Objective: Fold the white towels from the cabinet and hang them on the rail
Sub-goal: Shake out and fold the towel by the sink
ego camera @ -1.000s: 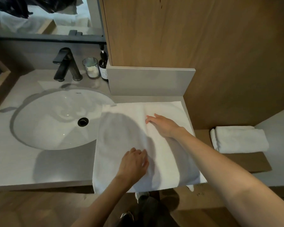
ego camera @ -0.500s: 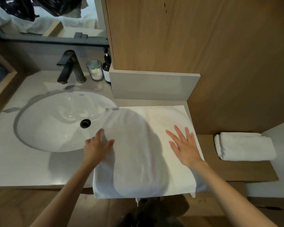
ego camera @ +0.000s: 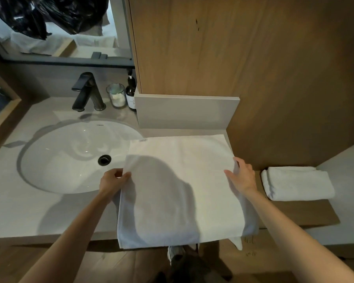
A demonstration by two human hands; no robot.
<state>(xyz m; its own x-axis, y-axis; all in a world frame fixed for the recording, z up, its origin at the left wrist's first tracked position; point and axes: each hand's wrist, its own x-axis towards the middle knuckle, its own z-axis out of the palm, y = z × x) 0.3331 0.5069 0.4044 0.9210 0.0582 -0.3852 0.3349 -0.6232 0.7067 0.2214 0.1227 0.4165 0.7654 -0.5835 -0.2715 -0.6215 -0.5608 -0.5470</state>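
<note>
A white towel [ego camera: 182,186] lies spread on the grey counter [ego camera: 18,211], its near edge hanging over the front. My left hand [ego camera: 112,180] pinches the towel's left edge beside the sink. My right hand [ego camera: 241,176] grips the towel's right edge, fingers curled under it and lifting it a little. A second white towel [ego camera: 296,183], folded, lies on the wooden shelf [ego camera: 307,213] to the right. No rail is in view.
An oval white sink [ego camera: 70,156] with a black faucet [ego camera: 86,92] is at the left. A glass jar [ego camera: 116,94] and a dark bottle [ego camera: 131,94] stand behind it. A wooden cabinet wall [ego camera: 243,58] rises at the back, with a grey upstand [ego camera: 184,113] below.
Both hands moved from the middle of the towel out to its side edges. They lay flat on it before; now each takes hold of an edge.
</note>
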